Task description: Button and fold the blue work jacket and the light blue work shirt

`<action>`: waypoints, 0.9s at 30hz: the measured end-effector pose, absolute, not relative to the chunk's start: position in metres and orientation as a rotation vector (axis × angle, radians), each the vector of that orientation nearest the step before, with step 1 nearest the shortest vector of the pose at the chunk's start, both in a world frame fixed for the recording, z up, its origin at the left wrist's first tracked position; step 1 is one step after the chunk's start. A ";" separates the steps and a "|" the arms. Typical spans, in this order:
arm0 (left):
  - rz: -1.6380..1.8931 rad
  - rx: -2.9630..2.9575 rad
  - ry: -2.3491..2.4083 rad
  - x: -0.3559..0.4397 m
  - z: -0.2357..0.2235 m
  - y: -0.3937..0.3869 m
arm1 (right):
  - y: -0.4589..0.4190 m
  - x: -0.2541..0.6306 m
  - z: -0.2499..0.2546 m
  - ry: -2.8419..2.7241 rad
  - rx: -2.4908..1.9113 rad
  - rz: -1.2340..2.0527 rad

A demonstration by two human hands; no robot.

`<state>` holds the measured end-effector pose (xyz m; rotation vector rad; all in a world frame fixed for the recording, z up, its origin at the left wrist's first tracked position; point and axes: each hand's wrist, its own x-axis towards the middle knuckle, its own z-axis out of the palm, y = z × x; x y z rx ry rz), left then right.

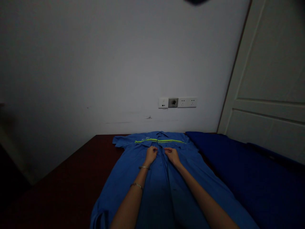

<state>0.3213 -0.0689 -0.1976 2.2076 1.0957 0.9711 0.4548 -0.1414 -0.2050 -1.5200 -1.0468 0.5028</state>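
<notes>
A blue short-sleeved work shirt point(133, 171) lies spread face up, its collar toward the wall. Yellow-green reflective stripes cross its chest, and its front is parted along the middle. My left hand point(152, 154) is closed in a pinch at the left side of the front opening, just below the stripe. Opposite it, my right hand point(172, 156) pinches at the other front edge, fingertips and thumb together. A small gap separates the two hands. The cloth between the fingertips is too small and dim to make out fully. Two thin bracelets circle my left wrist and forearm.
The shirt rests on a dark red tabletop point(78, 171). A dark blue flat cloth or board point(228, 165) lies along the right side. Behind stands a white wall with sockets point(187, 102). A pale panelled door point(269, 124) rises at the right.
</notes>
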 end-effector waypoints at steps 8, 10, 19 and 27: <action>0.871 2.130 0.951 0.311 -0.196 -0.076 | -0.144 0.453 -0.194 -0.910 -1.458 0.661; 0.895 2.148 0.968 0.312 -0.196 -0.076 | -0.146 0.455 -0.192 -0.891 -1.466 0.699; 0.972 2.429 1.062 0.317 -0.201 -0.078 | -0.146 0.462 -0.184 -0.853 -1.556 0.796; 1.024 2.469 1.098 0.315 -0.194 -0.084 | -0.143 0.460 -0.184 -0.914 -1.531 0.727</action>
